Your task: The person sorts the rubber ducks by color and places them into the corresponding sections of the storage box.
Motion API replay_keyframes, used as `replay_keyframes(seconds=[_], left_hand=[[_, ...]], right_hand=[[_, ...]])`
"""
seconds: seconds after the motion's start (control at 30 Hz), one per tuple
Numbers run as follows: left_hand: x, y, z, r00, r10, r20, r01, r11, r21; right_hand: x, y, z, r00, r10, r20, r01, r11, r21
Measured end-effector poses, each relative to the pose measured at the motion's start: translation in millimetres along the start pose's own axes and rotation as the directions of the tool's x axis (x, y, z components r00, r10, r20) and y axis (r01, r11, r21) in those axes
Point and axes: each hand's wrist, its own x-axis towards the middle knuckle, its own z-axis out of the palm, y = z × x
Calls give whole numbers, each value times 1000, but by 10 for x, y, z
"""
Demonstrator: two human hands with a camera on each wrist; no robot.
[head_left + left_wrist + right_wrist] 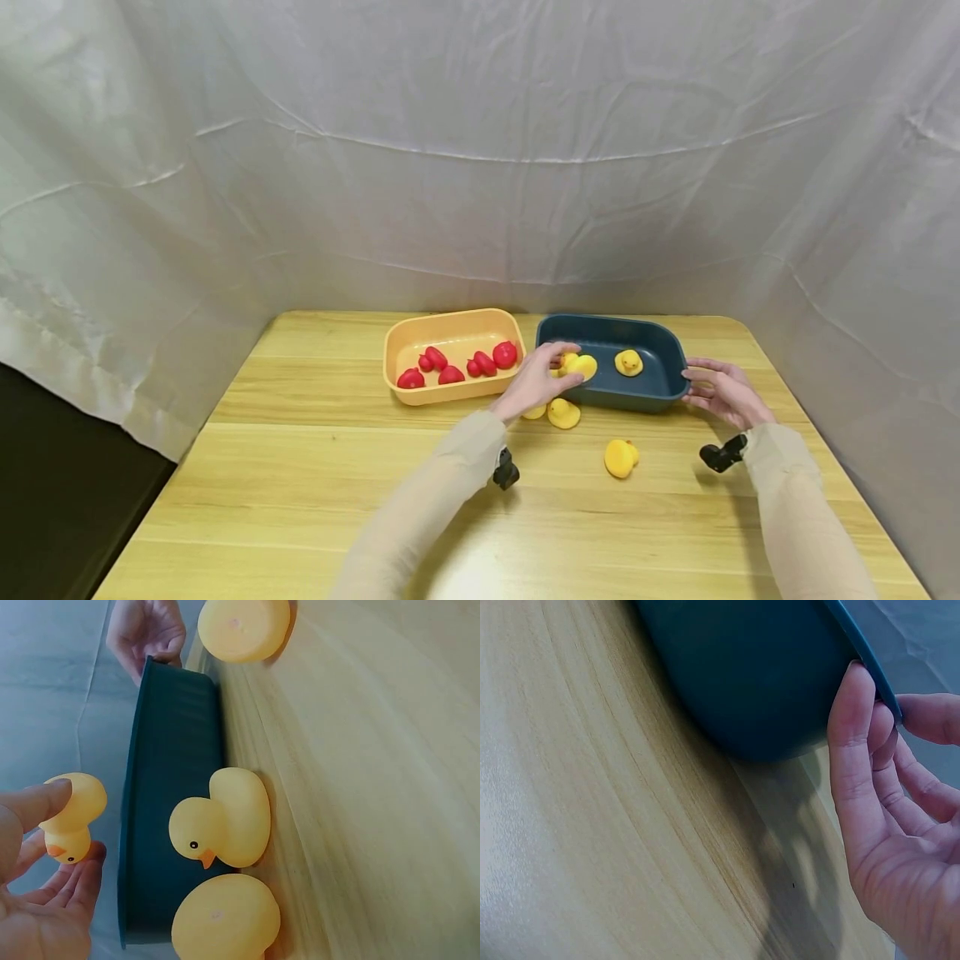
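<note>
My left hand [534,382] pinches a yellow rubber duck [583,367] between thumb and fingers, over the left end of a dark blue bin [618,400]. In the left wrist view the held duck [79,801] hangs head down above the bin's rim. My right hand [723,396] grips the bin's right end; in the right wrist view the rim sits between its thumb and fingers [853,724]. Another yellow duck [628,362] lies inside the bin. In front of it, an upright duck [241,817] stands beside a tipped duck [225,911], its base facing the camera.
A third loose duck [619,459] lies on its side on the wooden table [300,500], nearer to me. Left of the blue bin is an orange bin [423,398] holding several red ducks [452,375]. A grey-white curtain [480,208] hangs behind and at both sides.
</note>
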Motion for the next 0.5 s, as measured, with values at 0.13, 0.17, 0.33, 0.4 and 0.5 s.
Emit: replay_keyframes(seconds=[0.13,0.17,0.33,0.4,0.5], left_hand=[[35,-8,18,999,-28,-15,28,1000,2],[40,-7,22,999,-34,-19,34,999,0],[76,-2,49,998,-50,-35,50,999,17],[92,3,60,998,-54,-41,55,998,24],[118,11,79,997,-60,-45,62,997,37]], right_hand=[[-3,-2,3,1000,1,0,-1,1000,-3],[-3,-2,4,1000,2,2,-2,1000,-1],[-5,-5,4,1000,7,5,-7,1000,-1],[-5,-6,5,1000,7,5,-7,1000,-5],[-5,-6,7,1000,6,1,-6,1000,-13]])
